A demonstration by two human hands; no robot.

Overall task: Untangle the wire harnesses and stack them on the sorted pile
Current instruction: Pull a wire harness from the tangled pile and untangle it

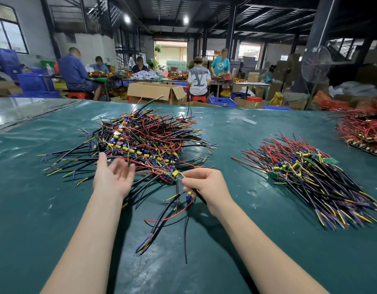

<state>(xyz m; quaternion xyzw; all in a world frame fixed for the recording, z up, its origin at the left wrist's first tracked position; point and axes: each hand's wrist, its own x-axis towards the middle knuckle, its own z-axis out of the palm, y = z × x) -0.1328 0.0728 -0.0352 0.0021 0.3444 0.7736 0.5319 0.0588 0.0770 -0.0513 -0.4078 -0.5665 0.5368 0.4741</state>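
Green worktop [247, 240] is carrying the tangled heap [145, 141] toward its far edge. The right hand [204, 185] is pinching one wire harness [162, 217] at the heap's near side, while the left hand [113, 177] is hovering with fingers spread. Next, it probably needs teasing clear and laying on the sorted pile [306, 172] toward the right edge.

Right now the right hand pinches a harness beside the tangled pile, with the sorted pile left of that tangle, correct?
No: the head view shows the sorted pile right of the tangled pile. The right hand does pinch a harness beside it.

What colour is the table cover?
Dark teal-green, glossy; the table cover shows in the head view, the only one.
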